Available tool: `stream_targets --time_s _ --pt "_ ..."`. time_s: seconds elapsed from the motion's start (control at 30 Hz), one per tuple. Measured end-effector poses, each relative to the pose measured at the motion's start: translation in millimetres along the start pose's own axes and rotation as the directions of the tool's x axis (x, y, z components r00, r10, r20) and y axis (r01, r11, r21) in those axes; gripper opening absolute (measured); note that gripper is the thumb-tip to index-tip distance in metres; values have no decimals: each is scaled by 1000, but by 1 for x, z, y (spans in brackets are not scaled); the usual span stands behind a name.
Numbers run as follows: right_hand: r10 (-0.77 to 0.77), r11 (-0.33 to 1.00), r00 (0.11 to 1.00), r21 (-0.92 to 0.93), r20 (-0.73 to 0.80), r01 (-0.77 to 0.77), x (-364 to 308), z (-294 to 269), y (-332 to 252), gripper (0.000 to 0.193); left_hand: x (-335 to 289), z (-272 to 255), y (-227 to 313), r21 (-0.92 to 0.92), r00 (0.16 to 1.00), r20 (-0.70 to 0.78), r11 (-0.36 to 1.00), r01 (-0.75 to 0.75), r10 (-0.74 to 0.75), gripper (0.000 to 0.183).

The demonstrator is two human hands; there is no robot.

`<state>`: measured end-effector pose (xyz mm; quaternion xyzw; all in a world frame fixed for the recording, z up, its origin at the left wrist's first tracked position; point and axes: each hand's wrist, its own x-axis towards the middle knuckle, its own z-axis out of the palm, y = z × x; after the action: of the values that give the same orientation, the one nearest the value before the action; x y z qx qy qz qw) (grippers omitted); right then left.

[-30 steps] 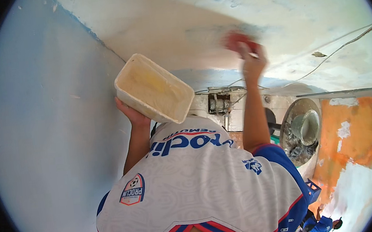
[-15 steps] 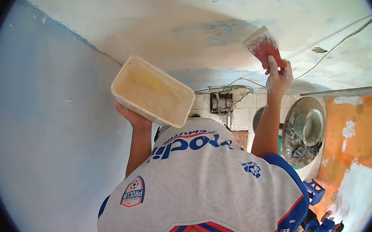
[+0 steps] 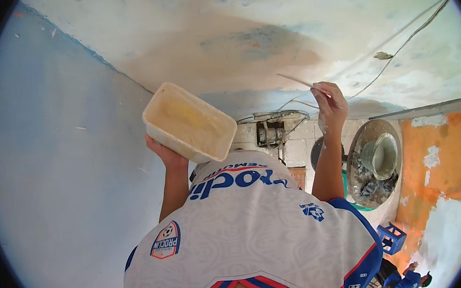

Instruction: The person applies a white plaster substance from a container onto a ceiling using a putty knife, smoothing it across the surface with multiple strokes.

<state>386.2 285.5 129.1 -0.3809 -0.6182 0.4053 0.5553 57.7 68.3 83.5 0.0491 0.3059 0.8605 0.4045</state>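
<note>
My left hand (image 3: 165, 152) grips a cream plastic tub (image 3: 189, 121) from its lower left side, tilted so its inside faces up toward me. Pale putty-like residue with a yellowish patch coats the tub's inside. Out to the right, my right hand (image 3: 331, 102) is closed on a putty scraper (image 3: 294, 79), now seen edge-on as a thin strip. The scraper's tip is near the pale, patchy wall (image 3: 254, 37) ahead; whether it touches cannot be made out. A shadow falls on that wall between the tub and the scraper.
A blue wall (image 3: 62, 159) stands close on my left. A cable (image 3: 398, 50) runs across the wall ahead. At right, a round table (image 3: 363, 187) bears a bucket (image 3: 381, 156). Below are a blue stool (image 3: 391, 238), an orange wall (image 3: 440, 164) and another person (image 3: 409, 281).
My right hand has lowered and moved left, turning the scraper from its broad red-handled face to its edge. The tub has shifted slightly down, still in my left hand.
</note>
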Motion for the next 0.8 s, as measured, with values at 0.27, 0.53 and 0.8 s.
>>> stream_targets --time_s 0.27,0.53,0.8 --pt "-476 870 863 -54 169 491 -34 26 -80 20 23 2 -13 6 977 96 982 190 -190 73" --pt "-216 976 964 49 157 211 -59 31 -95 22 26 43 -32 52 953 133 962 267 -271 78" --pt "290 933 854 72 432 -353 -30 86 -108 27 34 41 -26 92 920 194 940 330 -342 83"
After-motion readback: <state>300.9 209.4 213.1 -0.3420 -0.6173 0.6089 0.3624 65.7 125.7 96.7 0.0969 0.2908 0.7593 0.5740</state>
